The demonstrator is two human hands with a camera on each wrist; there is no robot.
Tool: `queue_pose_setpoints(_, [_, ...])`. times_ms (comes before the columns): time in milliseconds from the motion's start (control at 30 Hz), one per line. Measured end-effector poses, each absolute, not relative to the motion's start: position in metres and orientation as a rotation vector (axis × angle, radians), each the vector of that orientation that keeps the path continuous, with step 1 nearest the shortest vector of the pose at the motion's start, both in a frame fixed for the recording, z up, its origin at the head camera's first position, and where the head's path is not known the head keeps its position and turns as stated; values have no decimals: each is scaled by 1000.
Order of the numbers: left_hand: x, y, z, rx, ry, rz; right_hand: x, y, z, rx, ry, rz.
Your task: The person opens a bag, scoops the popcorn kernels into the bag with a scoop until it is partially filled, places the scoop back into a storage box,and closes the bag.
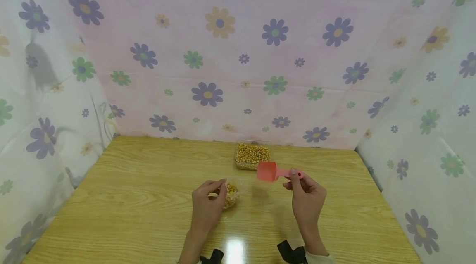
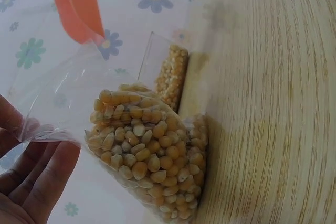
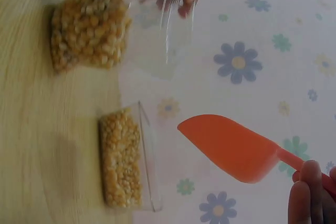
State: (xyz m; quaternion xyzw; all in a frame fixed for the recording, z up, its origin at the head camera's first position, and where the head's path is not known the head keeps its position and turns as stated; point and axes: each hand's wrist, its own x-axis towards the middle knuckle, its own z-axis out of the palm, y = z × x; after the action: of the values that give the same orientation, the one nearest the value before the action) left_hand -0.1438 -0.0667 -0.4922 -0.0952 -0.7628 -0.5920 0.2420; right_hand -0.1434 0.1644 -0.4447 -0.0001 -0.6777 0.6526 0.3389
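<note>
My left hand (image 1: 210, 202) pinches the top edge of a clear plastic bag (image 2: 58, 93) between thumb and fingers. Corn kernels (image 2: 152, 156) fill the lower part of this bag, which stands on the table. In my right hand (image 1: 309, 198) is the handle of a coral-red scoop (image 1: 267, 172), gripped between thumb and fingers. The scoop's bowl is held above the table, to the right of the bag; no kernels show in it. Behind the bag sits a clear rectangular container (image 3: 149, 182) with more corn kernels (image 1: 253, 153) in it, partly overlapped by the scoop in the head view.
The wood-grain table (image 1: 148, 173) reaches back to a flowered cloth (image 1: 245, 41), which also hangs along both sides. Black wrist mounts (image 1: 291, 251) sit at both wrists near the front edge of the view.
</note>
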Motion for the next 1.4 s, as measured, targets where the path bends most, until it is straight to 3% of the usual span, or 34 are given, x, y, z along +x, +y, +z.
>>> queue_pose_setpoints(367, [-146,-68,-497,-248,-2057,-1655,-188,169,-445,84,-1820,1616])
queue_pose_setpoints(567, [-146,-69,-494,-228,-2066,-1675,-212,170,-446,-46,-1899,1778])
queue_pose_setpoints(800, [-145,-68,-494,-209,-2045,-1680,-249,185,-490,-256,-1956,1918])
queue_pose_setpoints(1400, [-145,-70,-494,-200,-2086,-1677,-269,195,-521,-433,-1987,1957])
